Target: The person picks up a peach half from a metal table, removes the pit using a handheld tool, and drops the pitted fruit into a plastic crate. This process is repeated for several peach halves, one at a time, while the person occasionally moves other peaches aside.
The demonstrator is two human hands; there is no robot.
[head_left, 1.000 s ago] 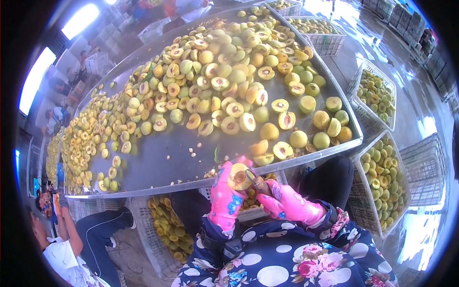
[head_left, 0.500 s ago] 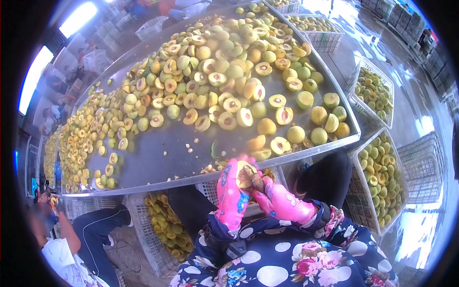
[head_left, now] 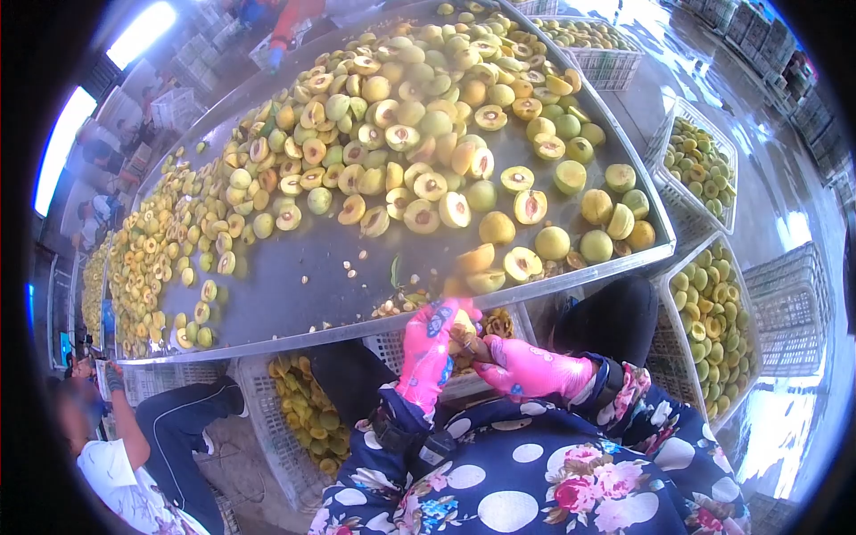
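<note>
My left hand [head_left: 430, 346], in a pink patterned glove, is closed around a yellow peach half [head_left: 462, 325] just below the table's near edge. Against that fruit works my right hand [head_left: 535, 371], in a matching glove, its fingers closed on a small brownish tool [head_left: 477, 346] whose shape is mostly hidden. Both hands sit above a crate [head_left: 389, 349] holding cut fruit pieces. Beyond them, halved and whole yellow-green peaches [head_left: 419, 217] are heaped across the metal table [head_left: 294, 303].
Crates of fruit stand at my right [head_left: 713, 312], farther back [head_left: 700, 169] and by my left leg [head_left: 308, 415]. Loose pits lie near the table's raised metal rim [head_left: 392, 318]. Another person [head_left: 134, 455] sits at the left. Across the table an orange sleeve [head_left: 292, 20] reaches in.
My left hand has turned over the peach half, so its cut face shows less, and both hands are slightly lower. Across the table, an orange-sleeved arm has come over the far edge.
</note>
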